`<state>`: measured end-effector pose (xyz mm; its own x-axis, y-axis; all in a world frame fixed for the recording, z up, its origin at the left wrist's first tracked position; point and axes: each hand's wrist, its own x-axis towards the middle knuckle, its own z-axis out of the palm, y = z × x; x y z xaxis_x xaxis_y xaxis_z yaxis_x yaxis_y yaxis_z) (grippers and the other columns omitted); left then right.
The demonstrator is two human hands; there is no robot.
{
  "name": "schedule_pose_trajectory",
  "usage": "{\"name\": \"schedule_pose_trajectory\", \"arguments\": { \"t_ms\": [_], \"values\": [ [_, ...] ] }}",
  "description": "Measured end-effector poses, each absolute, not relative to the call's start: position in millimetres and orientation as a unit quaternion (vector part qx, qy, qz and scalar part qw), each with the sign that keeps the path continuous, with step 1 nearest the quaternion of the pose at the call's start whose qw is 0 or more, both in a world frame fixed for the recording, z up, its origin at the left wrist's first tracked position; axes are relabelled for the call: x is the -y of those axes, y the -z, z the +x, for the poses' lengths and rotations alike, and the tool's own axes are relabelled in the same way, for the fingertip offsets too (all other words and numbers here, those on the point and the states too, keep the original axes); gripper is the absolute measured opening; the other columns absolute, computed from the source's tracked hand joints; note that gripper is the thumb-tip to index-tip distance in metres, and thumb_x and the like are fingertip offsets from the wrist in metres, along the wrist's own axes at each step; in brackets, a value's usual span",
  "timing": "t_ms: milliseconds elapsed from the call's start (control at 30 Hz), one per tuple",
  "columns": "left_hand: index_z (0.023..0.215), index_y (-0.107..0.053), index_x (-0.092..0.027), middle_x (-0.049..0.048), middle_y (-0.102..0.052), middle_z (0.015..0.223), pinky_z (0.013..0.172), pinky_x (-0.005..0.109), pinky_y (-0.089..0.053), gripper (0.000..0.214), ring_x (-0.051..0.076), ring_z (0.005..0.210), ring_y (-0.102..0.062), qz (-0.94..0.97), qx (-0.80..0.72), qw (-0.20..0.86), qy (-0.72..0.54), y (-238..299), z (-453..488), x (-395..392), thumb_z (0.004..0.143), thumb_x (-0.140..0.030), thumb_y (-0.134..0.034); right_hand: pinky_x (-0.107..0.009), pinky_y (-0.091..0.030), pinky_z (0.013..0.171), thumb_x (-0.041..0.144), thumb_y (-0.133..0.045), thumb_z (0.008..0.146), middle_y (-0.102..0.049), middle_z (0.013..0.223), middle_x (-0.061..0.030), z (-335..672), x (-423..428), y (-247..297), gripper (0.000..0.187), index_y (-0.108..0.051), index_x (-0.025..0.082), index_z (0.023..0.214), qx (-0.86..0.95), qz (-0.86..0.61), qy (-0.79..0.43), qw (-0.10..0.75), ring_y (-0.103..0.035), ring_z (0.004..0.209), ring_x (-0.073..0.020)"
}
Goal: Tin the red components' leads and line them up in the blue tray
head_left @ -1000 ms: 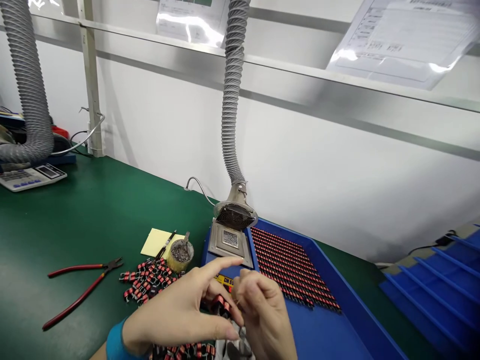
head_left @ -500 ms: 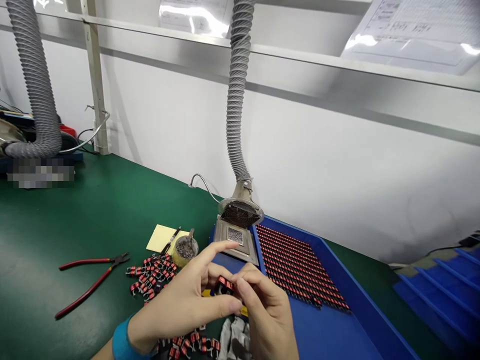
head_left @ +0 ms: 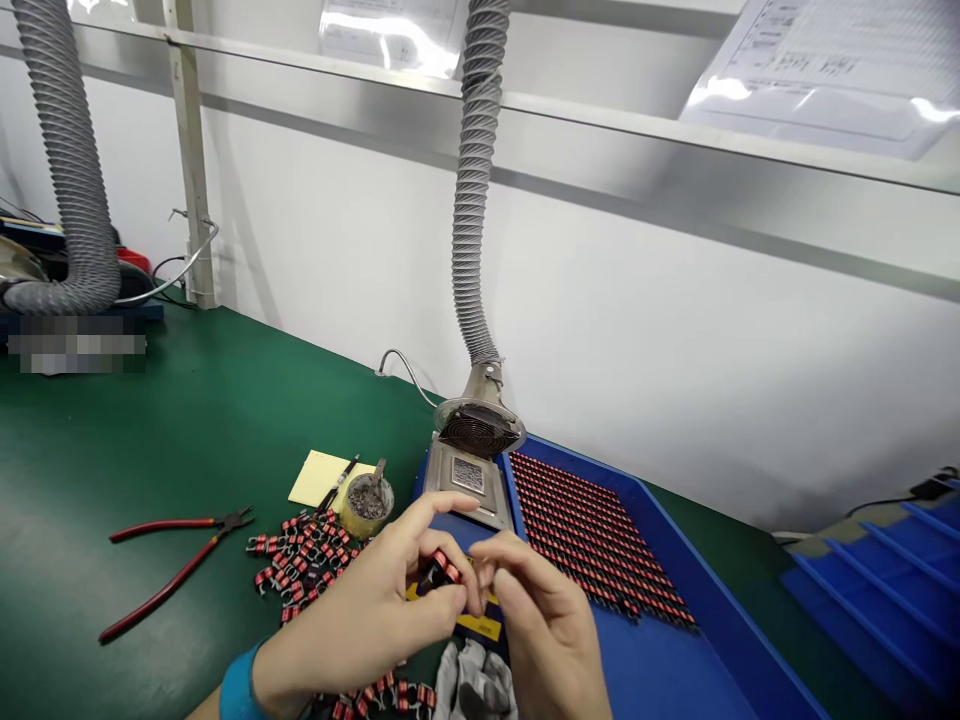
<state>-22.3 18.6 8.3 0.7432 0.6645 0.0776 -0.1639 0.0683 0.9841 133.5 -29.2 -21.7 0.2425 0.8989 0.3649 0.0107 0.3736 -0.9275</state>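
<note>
In the head view, my left hand [head_left: 390, 600] is closed around a small red-and-black coil [head_left: 445, 568], held between thumb and curled fingers while its index finger stretches out above. My right hand [head_left: 551, 620] is just to the right, its curled fingertips near the left fingertips. Its thumb and index finger are apart, with nothing visible between them. Similar loose coils [head_left: 311, 560] lie in a pile on the green table left of my hands, and more coils [head_left: 382, 695] lie below my left wrist. A grey-white glove [head_left: 472, 680] lies beneath my hands.
A blue tray [head_left: 735, 640] at right holds rows of coils [head_left: 600, 530]. Beyond my hands, a metal-topped heating unit [head_left: 491, 500] sits under an extraction hose [head_left: 474, 200]. A pot [head_left: 367, 505], yellow paper [head_left: 313, 478], pen [head_left: 337, 485] and red-handled pliers [head_left: 176, 580] lie on the left.
My right thumb and index finger have parted and drawn off the coil, a little to the right. The coil sits deeper in my left hand, whose thumb is closer to its fingers.
</note>
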Motion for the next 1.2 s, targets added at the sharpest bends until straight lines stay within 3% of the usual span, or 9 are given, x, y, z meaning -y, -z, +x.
{"name": "schedule_pose_trajectory", "arguments": {
  "t_ms": [167, 367, 567, 767, 1200],
  "values": [
    [0.130, -0.042, -0.022, -0.0028, -0.050, 0.084, 0.074, 0.025, -0.037, 0.043, 0.013, 0.080, -0.045, 0.622, -0.194, 0.702, -0.288, -9.3, -22.3, -15.8, 0.088, -0.014, -0.048, -0.022, -0.046, 0.058, 0.033, -0.068, 0.087, -0.055, 0.060, 0.0021, 121.4, 24.3, 25.5, 0.022, -0.071, 0.022, 0.068, 0.517, -0.421, -0.344, 0.661, -0.054, 0.057, -0.0117],
    [0.120, -0.044, -0.021, -0.0044, -0.048, 0.080, 0.068, 0.025, -0.035, 0.035, 0.012, 0.072, -0.042, 0.625, -0.192, 0.705, -0.277, -9.5, -22.0, -14.1, 0.086, -0.013, -0.046, -0.023, -0.043, 0.054, 0.037, -0.068, 0.086, -0.055, 0.061, 0.0011, 122.1, 23.7, 26.8, 0.025, -0.070, 0.020, 0.067, 0.494, -0.441, -0.311, 0.682, -0.050, 0.056, -0.0122],
    [0.097, -0.051, -0.021, -0.0055, -0.044, 0.076, 0.064, 0.025, -0.031, 0.011, 0.013, 0.069, -0.038, 0.638, -0.251, 0.664, -0.298, -10.3, -23.8, -16.0, 0.092, -0.030, -0.049, -0.022, -0.043, 0.054, 0.031, -0.070, 0.085, -0.057, 0.061, 0.0004, 120.4, 28.3, 26.0, 0.016, -0.075, 0.023, 0.072, 0.526, -0.471, -0.235, 0.668, -0.052, 0.058, -0.0126],
    [0.076, -0.050, -0.020, -0.0045, -0.045, 0.075, 0.067, 0.026, -0.032, 0.019, 0.013, 0.072, -0.039, 0.669, -0.251, 0.620, -0.324, -12.3, -25.3, -17.8, 0.093, -0.029, -0.049, -0.020, -0.046, 0.053, 0.027, -0.074, 0.082, -0.060, 0.062, 0.0004, 118.0, 29.0, 27.0, 0.009, -0.075, 0.025, 0.073, 0.516, -0.473, -0.206, 0.684, -0.055, 0.059, -0.0123],
    [0.075, -0.054, -0.019, -0.0052, -0.043, 0.068, 0.062, 0.026, -0.031, 0.020, 0.012, 0.063, -0.036, 0.640, -0.244, 0.635, -0.358, -6.7, -20.5, -17.1, 0.091, -0.031, -0.052, -0.018, -0.047, 0.052, 0.033, -0.078, 0.078, -0.054, 0.055, 0.0023, 114.0, 22.0, 26.7, 0.017, -0.072, 0.023, 0.065, 0.478, -0.414, -0.273, 0.725, -0.052, 0.054, -0.0101]
  ]
}}
